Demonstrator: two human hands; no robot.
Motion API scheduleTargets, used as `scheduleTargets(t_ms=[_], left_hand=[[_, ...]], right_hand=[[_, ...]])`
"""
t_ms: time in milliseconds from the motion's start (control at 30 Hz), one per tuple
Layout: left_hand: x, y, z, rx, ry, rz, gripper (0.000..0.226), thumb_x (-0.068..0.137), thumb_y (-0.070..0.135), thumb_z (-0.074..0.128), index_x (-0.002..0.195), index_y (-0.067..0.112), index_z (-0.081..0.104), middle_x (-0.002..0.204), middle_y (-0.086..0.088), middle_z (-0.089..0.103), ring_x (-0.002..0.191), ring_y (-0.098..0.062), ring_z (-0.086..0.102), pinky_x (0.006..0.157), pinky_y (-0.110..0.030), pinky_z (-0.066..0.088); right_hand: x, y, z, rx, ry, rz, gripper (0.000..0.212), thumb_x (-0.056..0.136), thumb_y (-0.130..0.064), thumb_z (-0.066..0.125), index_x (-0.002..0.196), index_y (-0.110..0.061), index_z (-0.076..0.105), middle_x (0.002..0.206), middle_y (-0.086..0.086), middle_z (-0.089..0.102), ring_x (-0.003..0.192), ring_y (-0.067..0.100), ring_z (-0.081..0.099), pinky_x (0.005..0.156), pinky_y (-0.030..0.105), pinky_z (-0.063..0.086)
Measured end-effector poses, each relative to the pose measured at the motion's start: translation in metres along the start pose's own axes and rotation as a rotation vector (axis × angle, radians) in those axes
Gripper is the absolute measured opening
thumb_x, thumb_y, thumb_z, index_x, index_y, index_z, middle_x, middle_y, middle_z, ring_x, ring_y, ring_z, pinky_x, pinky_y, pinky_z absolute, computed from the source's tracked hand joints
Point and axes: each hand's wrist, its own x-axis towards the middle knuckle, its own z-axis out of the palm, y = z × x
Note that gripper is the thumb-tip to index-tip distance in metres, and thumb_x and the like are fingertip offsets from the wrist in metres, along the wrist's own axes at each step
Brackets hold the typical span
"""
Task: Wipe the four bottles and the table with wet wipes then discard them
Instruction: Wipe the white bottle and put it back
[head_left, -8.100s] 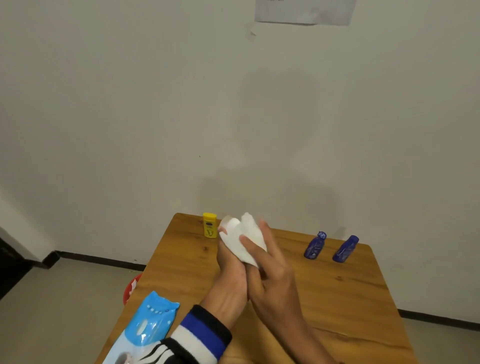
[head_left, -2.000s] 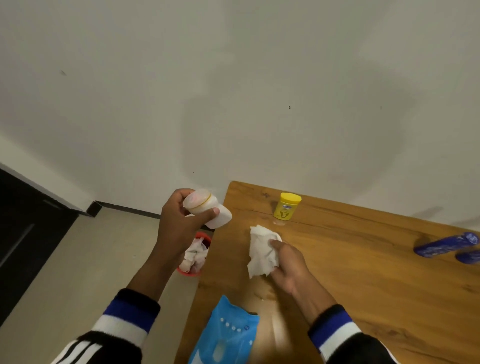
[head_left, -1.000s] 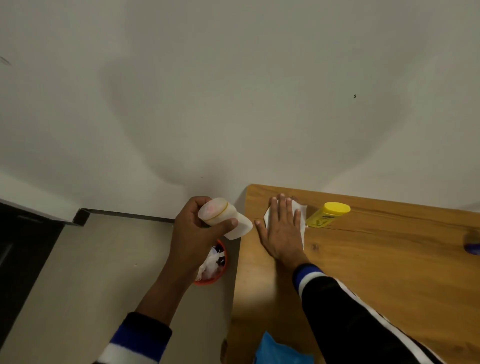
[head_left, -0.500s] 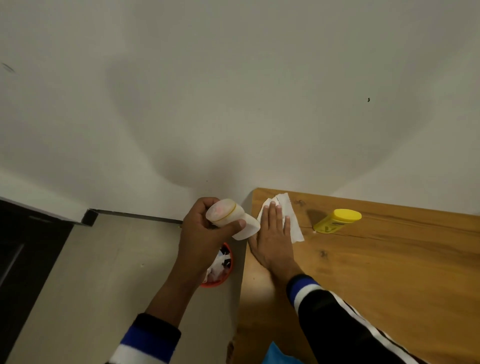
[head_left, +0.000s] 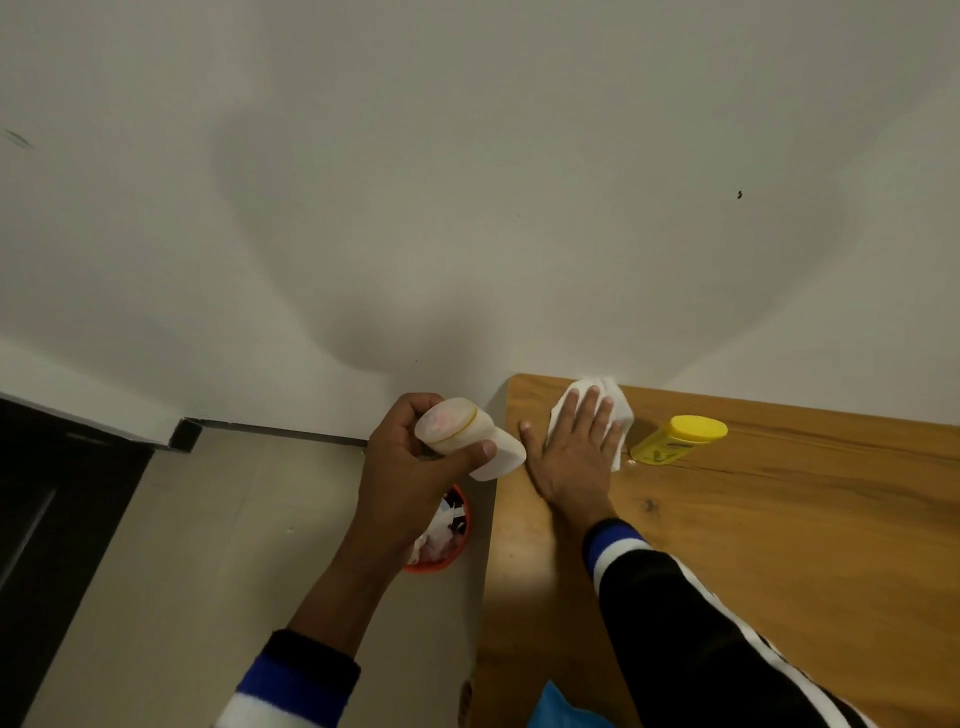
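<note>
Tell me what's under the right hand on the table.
A white wet wipe lies under the flat right hand, pressed onto the table near its far corner. Its edges show past the fingers; the middle of the wipe and the wood beneath are covered.

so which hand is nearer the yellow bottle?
Right. The right hand presses a wipe flat on the table, just beside the yellow bottle. The left hand holds a white bottle off the table's edge, farther away.
</note>
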Motion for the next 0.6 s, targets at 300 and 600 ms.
scheduleTargets(t_ms=[300, 600], left_hand=[[-0.003, 0.003, 0.01, 0.017, -0.017, 0.025, 0.044, 0.073, 0.014, 0.085, 0.1, 0.032, 0.056, 0.105, 0.003, 0.063, 0.097, -0.016, 0.063, 0.068, -0.011, 0.053], [-0.001, 0.004, 0.006, 0.013, 0.003, 0.041, 0.047, 0.073, 0.01, 0.085, 0.104, 0.029, 0.056, 0.105, 0.004, 0.063, 0.099, -0.015, 0.063, 0.069, -0.012, 0.054]], right_hand=[[-0.018, 0.006, 0.006, -0.047, -0.056, -0.313, 0.082, 0.096, -0.058, 0.022, 0.157, -0.008, 0.003, 0.165, 0.016, -0.003, 0.151, 0.034, -0.007, 0.121, 0.059, 0.003], [-0.012, -0.004, 0.0, -0.046, -0.053, -0.224, 0.082, 0.096, -0.059, 0.016, 0.157, -0.007, -0.001, 0.164, 0.015, -0.008, 0.151, 0.034, -0.01, 0.118, 0.054, -0.011]])
